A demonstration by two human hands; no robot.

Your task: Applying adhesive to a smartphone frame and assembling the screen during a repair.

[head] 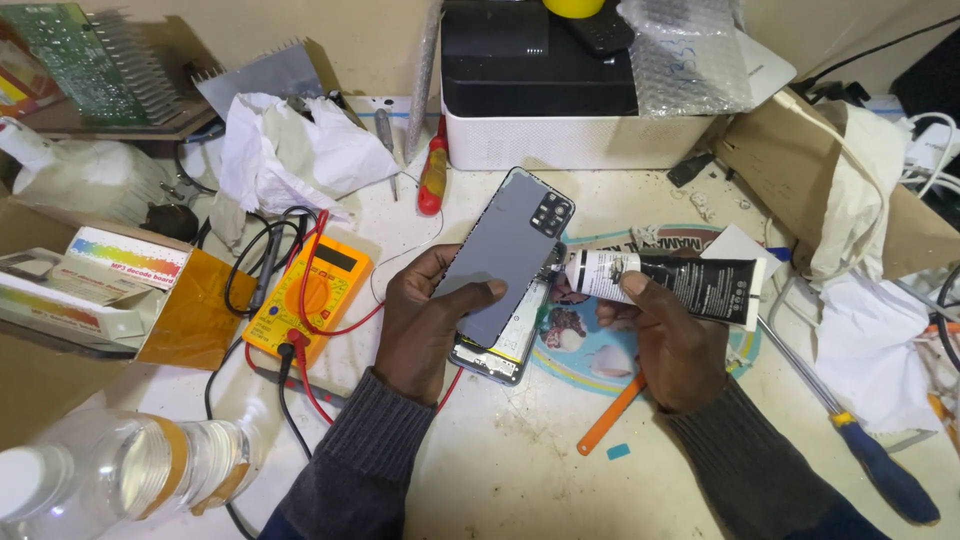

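Note:
My left hand (425, 325) grips a grey phone back cover (510, 250), tilted above an opened phone body (505, 345) that lies on the table. My right hand (670, 335) holds a black and white glue tube (680, 283), its nozzle pointing left and touching the cover's right edge near the camera cut-out.
A yellow multimeter (305, 295) with red and black leads lies at the left. Behind stand a red screwdriver (433, 175), crumpled white paper (290, 150) and a black and white printer (560, 90). A clear bottle (130, 465) lies at front left, a blue-handled screwdriver (880, 470) at right, an orange pry tool (610, 415) nearby.

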